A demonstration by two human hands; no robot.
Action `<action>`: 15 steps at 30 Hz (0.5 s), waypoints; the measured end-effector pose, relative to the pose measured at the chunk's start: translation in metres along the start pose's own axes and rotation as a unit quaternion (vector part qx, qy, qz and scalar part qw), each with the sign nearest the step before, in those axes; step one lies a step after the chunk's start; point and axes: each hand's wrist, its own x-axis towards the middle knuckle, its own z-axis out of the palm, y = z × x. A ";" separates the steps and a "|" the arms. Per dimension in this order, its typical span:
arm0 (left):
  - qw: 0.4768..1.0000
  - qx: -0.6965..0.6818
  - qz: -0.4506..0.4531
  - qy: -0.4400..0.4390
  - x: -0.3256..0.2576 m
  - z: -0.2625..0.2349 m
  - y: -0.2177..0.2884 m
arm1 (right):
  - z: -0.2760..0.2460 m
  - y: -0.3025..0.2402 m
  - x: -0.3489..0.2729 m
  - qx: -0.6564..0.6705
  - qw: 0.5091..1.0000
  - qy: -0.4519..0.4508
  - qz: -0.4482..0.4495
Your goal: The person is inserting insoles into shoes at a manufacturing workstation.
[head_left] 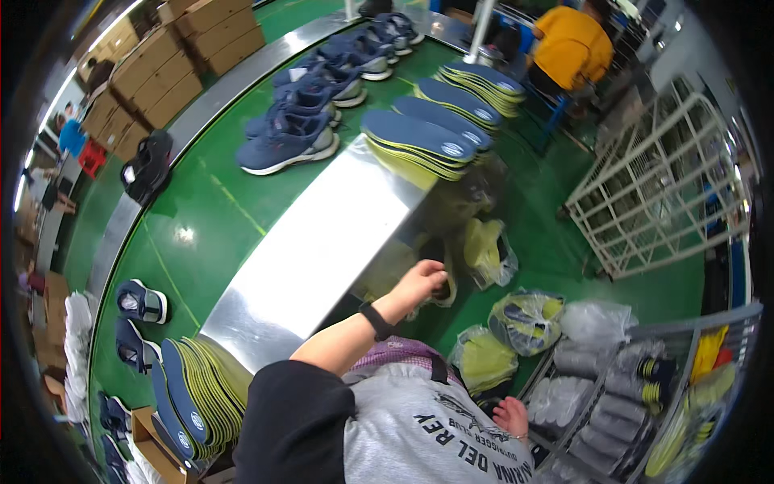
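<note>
My left hand (423, 282), with a black band on its wrist, reaches past the edge of the steel table (322, 234). Its fingers curl on a clear plastic bag of yellow insoles (443, 292) just below that edge. My right hand (512, 415) hangs low by the hem of my grey shirt, fingers loosely apart and holding nothing, next to a wire shelf of bagged insoles (613, 387). More bags of yellow insoles lie on the green floor (528, 319) (484, 359) (488, 250).
Fanned stacks of blue insoles lie at the table's far end (419, 141) and near end (193, 387). Blue sneakers (290, 141) and dark sandals (149, 165) ride the green conveyor (201, 218). A white wire cage (653, 185) stands right. Cardboard boxes (177, 64) are far left; a person in orange (572, 44) sits beyond.
</note>
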 end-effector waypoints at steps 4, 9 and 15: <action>0.979 0.085 0.072 0.172 0.006 -0.127 -0.003 | 0.118 -0.058 0.033 -0.229 0.963 -0.082 -0.119; 0.891 0.280 0.061 0.351 -0.033 -0.209 -0.022 | 0.273 -0.143 0.056 -0.371 0.847 -0.247 -0.288; 0.833 0.372 -0.142 0.384 -0.072 -0.232 -0.039 | 0.473 -0.214 0.036 -0.494 0.585 -0.294 -0.572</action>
